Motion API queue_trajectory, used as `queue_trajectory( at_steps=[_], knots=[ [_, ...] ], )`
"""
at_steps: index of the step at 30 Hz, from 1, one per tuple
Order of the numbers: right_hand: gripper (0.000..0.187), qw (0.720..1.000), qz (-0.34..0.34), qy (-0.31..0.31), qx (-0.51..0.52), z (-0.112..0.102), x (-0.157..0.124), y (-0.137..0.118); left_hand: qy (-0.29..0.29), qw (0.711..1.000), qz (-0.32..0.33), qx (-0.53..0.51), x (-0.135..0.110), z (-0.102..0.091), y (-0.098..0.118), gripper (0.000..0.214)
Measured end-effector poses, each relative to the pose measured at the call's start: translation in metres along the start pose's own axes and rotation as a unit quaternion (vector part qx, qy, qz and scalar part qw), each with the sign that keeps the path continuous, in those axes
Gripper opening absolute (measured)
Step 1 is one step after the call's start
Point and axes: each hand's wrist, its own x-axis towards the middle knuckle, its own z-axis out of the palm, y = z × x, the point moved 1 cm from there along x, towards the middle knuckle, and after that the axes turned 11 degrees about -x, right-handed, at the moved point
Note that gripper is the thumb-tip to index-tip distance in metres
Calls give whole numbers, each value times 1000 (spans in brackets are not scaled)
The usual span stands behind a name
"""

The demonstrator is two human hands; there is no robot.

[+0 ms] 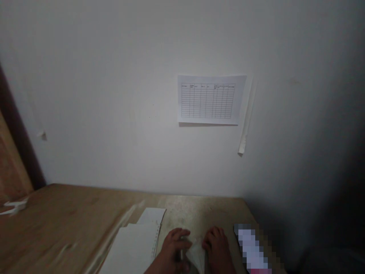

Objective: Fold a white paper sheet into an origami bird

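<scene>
Head camera view shows two bare hands low in the frame, working over a brown surface (71, 217) which has the look of a wrinkled covering. Between the hands, at the bottom edge and slightly right of the centre, is a whitish sheet (196, 251), thin in appearance and rather blurred; I cannot tell if it is paper or plastic. The left hand (173, 245) is on the left side of this sheet, with its fingers bent toward it and some space between fingers and thumb; whether this grip is closed on the sheet, I cannot tell. The right hand (217, 243) is at the right edge of the sheet, its fingers curled downward, and also for this grip the picture does not let me say if it pinches or only touches. To the left of the left hand lies a spiral notebook (131, 247) with a blank page, and it partly covers another white sheet (151, 215) behind it. In the lower right of the frame is a pixelated rectangular object (253, 249), with dark edge. Above the centre, a printed table (211, 99) is fixed on the pale wall (114, 76), and just beside it hangs a narrow whitish strip (247, 121).
</scene>
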Motion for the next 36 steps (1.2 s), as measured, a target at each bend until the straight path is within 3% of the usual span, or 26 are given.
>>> queue_trajectory(
  at_steps=[6, 12, 22, 30, 36],
  knots=[
    [21, 1000, -9, 6, 6, -1, -1, 0, 35, 999, 18, -2, 6, 4, -4, 24],
    [22, 1000, 7, 0, 25, 1, -2, 0, 76, 997, 6, -17, 19, 15, -8, 20],
    [19, 999, 1, 3, 34, 0, -4, 0, 10, 998, -28, -55, 16, 8, -15, 12],
    [19, 1000, -1, 6, 15, 2, -3, 1, 56, 992, -113, -30, 27, 15, 10, 5],
    [19, 999, -9, 11, 31, -1, -4, 1, 81, 984, -157, -5, 33, 16, 30, 13]
  ],
)
